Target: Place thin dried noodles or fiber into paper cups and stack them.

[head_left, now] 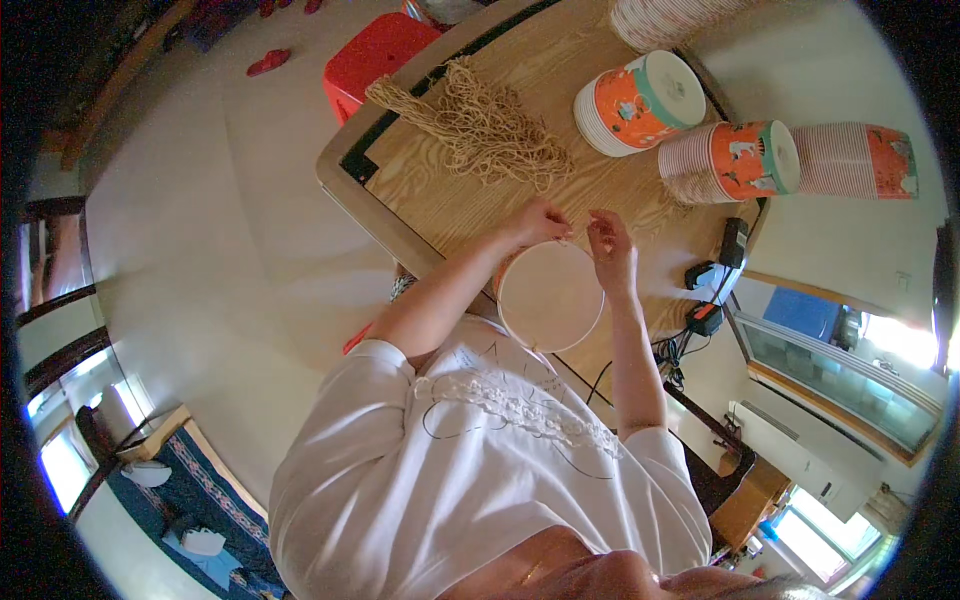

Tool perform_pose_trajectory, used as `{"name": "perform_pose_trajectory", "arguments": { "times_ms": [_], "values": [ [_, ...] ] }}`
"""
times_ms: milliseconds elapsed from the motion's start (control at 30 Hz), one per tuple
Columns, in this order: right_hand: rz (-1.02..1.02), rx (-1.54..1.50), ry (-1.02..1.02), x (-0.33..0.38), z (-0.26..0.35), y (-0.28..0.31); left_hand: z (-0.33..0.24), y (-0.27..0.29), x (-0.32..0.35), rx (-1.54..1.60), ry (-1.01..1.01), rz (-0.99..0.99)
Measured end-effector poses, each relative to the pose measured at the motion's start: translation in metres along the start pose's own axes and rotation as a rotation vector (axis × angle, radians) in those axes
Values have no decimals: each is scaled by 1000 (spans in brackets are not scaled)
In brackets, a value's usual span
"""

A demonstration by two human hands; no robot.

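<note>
A round paper tub (551, 298) with a pale top face and an orange side sits at the table's near edge, close to my body. At its far rim, my left hand (540, 222) is closed in a pinch. My right hand (612, 250) has its fingers curled together beside the rim on the right. Whatever lies between the fingertips of either hand is too small to make out. Beyond my hands, a loose heap of tan twine strands (485, 125) spreads over the wooden table (460, 215).
Stacks of orange-printed paper tubs (640, 105) stand at the far right, one of them a tall stack (735, 160) lying along the edge. Black power adapters (705, 318) with cables are on the right side. A red stool (375, 60) touches the table's far left.
</note>
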State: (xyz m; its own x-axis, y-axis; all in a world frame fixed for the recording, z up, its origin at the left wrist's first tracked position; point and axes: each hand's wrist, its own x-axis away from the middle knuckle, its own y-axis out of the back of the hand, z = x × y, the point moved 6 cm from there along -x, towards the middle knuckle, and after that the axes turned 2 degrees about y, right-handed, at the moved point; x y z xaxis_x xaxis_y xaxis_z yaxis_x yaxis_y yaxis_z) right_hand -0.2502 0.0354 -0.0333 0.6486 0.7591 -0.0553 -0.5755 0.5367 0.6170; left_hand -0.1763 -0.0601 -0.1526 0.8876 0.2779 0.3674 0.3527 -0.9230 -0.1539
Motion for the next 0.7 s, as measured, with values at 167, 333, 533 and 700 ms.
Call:
{"name": "perform_pose_trajectory", "arguments": {
  "times_ms": [167,333,533,700],
  "values": [
    [489,-3,211,70,64,6,5,6,6,-33,-134,-90],
    [507,145,226,119,70,5,-40,6,39,-119,-198,-173],
    [449,183,216,137,63,-1,-59,12,67,-453,-554,-323],
    [428,202,132,146,59,0,-80,11,94,-583,-524,-369]
  ]
}}
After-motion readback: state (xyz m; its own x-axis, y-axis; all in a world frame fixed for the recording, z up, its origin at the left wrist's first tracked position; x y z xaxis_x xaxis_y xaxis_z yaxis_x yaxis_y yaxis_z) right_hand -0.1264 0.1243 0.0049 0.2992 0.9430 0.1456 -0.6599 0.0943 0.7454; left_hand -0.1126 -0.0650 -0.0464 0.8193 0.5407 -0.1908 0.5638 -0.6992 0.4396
